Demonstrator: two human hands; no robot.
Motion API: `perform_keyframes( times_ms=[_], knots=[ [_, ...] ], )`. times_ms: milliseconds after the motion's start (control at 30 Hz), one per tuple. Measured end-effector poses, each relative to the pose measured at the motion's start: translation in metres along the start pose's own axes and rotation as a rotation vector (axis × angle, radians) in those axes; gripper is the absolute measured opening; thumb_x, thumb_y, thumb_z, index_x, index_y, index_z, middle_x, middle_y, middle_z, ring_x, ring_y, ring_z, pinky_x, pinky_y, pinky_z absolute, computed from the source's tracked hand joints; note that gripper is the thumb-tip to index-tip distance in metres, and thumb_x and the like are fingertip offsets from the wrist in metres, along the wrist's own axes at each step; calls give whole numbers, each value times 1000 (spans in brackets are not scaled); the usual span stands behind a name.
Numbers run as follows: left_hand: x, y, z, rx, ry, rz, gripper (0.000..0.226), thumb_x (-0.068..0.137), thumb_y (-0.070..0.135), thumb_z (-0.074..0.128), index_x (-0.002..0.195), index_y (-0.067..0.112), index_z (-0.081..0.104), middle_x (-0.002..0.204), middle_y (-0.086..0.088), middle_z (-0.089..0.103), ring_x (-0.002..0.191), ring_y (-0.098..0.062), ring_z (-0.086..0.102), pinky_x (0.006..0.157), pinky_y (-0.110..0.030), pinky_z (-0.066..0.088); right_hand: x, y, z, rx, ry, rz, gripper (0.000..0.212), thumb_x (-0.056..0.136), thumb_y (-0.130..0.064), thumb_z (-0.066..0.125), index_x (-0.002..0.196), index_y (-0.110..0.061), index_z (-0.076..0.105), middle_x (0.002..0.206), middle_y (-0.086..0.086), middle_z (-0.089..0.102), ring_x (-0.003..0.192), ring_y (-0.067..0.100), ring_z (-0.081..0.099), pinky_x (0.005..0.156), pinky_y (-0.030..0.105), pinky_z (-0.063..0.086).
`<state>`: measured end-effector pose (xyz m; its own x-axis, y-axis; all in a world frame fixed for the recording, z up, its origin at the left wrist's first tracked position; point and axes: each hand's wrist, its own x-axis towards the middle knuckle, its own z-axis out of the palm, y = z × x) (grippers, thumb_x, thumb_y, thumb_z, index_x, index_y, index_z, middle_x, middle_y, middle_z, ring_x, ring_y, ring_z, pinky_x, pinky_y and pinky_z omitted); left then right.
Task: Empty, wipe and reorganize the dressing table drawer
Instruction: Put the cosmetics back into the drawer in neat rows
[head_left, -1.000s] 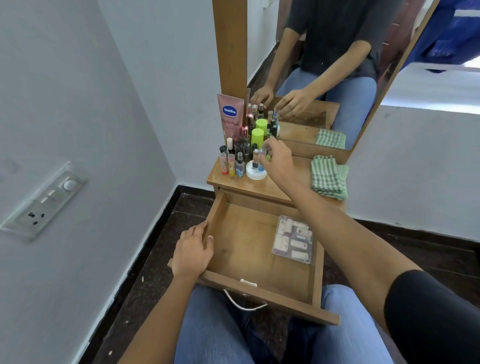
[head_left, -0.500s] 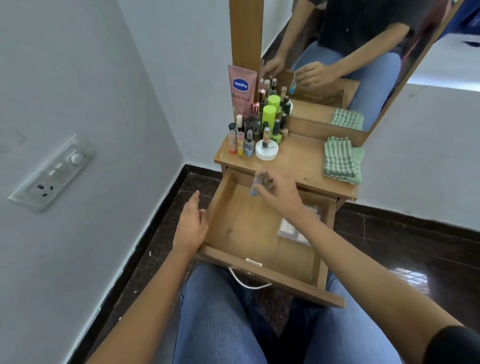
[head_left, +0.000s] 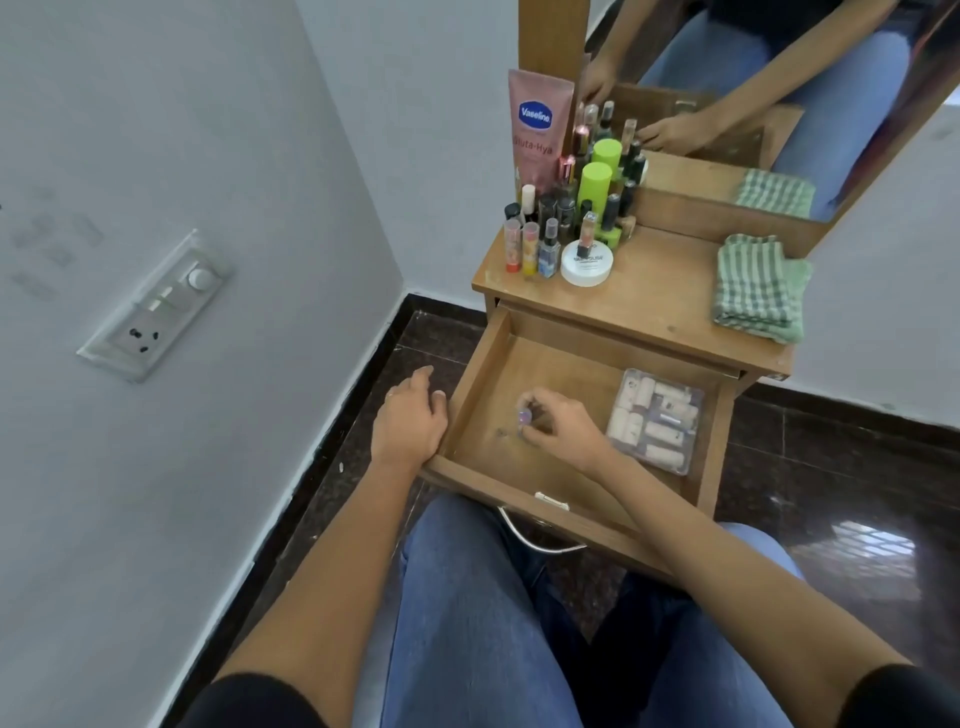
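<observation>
A white plastic switch-and-socket plate (head_left: 156, 306) sits on the pale grey wall (head_left: 208, 130) at nine o'clock; glossy dark stone floor tiles (head_left: 857, 493) spread at four o'clock.

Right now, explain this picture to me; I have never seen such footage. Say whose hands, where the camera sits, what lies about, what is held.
No machine here: a person's two bare hands, filmed by one head-worn camera looking down. The left hand rests on the left wall of the open drawer. The right hand is inside it, its grip pinching a small bottle. A clear box of small tubes lies at the drawer's right. On the table top stand bottles, a pink tube, a white jar and a folded green cloth.
</observation>
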<state>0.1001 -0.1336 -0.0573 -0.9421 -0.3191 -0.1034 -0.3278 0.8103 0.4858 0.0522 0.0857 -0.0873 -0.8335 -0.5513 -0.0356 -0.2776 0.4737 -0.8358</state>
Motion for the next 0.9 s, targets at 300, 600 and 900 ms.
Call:
perform_keyframes(
  times_ms=[300,600,900],
  knots=[
    [3,-2,2,-16,-29,44,42,101,28,38,141,18,47,131,-10,61,114,-27,59,95,-44,49,10,-9,25,248,-288,100,21,80,3,69,95,-11,66,95,2,70,91,9,67,87,25,54],
    [2,-2,0,12,-11,28,40,101,28,37,139,22,47,130,-4,62,112,-23,60,93,-45,50,24,-16,49,201,-310,152,17,82,0,68,96,-11,65,93,6,68,86,11,64,78,16,50],
    [6,-5,4,6,-2,32,39,101,27,37,138,24,48,117,-5,67,92,-22,64,84,-41,52,27,-28,55,169,-269,157,9,86,-19,71,89,-16,63,80,-8,63,74,-2,59,67,7,45]
  ],
)
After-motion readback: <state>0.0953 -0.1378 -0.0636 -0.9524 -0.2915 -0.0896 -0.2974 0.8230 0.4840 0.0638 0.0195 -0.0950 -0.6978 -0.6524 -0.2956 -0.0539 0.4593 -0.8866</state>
